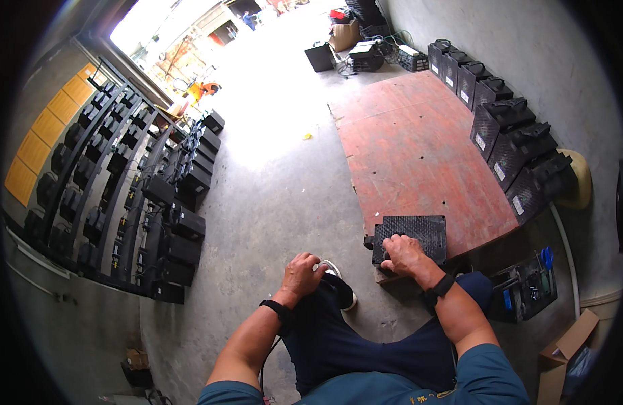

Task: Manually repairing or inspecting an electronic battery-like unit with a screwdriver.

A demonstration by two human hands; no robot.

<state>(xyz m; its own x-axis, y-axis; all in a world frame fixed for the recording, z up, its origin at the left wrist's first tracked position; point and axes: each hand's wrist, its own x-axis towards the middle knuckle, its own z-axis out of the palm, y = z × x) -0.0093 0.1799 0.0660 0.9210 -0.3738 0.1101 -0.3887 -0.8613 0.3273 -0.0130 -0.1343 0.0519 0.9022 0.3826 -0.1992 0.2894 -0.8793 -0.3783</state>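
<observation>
A black rectangular case [429,231] with a textured top lies at the near end of the red board. My right hand [404,256] rests on this case, its fingers bent and a little apart against the surface. A small black part [369,242] sticks out from the case's left side. Over my left knee is my left hand [301,275], its fingers loosely bent and the thumb apart, with nothing visible in it. Just beyond that hand, a white-edged shoe [332,268] shows in part.
Several black cases [504,152] stand along the board's right edge [426,148]. A black tool box [527,290] with blue-handled tools sits to the right, near an opened cardboard box [566,347]. At left, a dark rack [116,202] holds black units with cables.
</observation>
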